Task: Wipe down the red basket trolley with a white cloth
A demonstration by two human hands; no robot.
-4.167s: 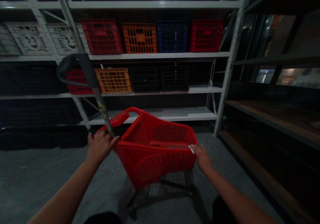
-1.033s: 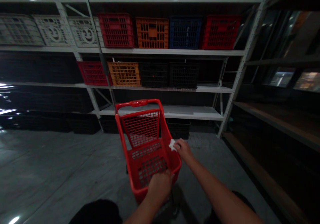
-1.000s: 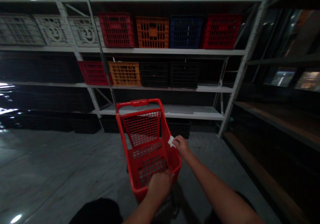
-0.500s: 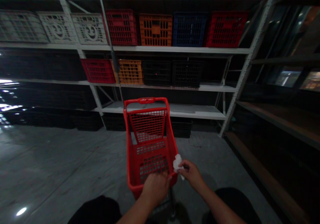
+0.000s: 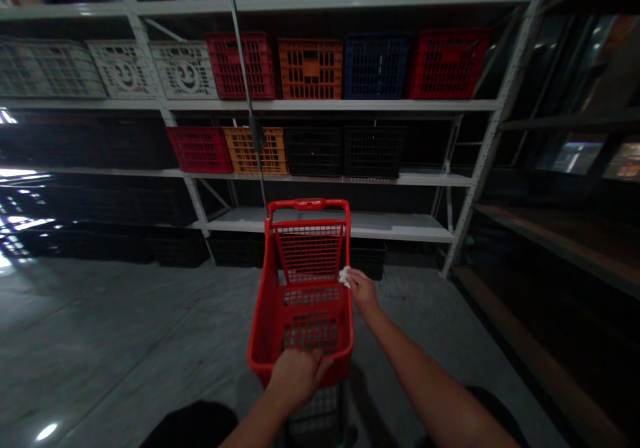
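A red plastic shopping cart (image 5: 260, 328) stands in front of me, its handle at the far end. My left hand (image 5: 296, 376) is closed over the near rim of the basket. In my right hand (image 5: 364, 289) a crumpled white tissue (image 5: 345, 276) is pinched between the fingertips. The tissue touches the right side rim, close to the cart's folding back panel (image 5: 313, 255). A thin pole (image 5: 245, 75) rises from the handle's left side.
Behind the cart, a white metal rack (image 5: 370, 105) carries red, orange, blue, white and black crates, among them an orange crate (image 5: 311, 68). More shelving (image 5: 555, 235) runs along the right. Grey concrete floor (image 5: 125, 328) lies around the cart.
My right hand has moved the tissue forward along the right rim, from the near corner towards the handle. The cart has turned slightly. My left hand stays on the near rim.
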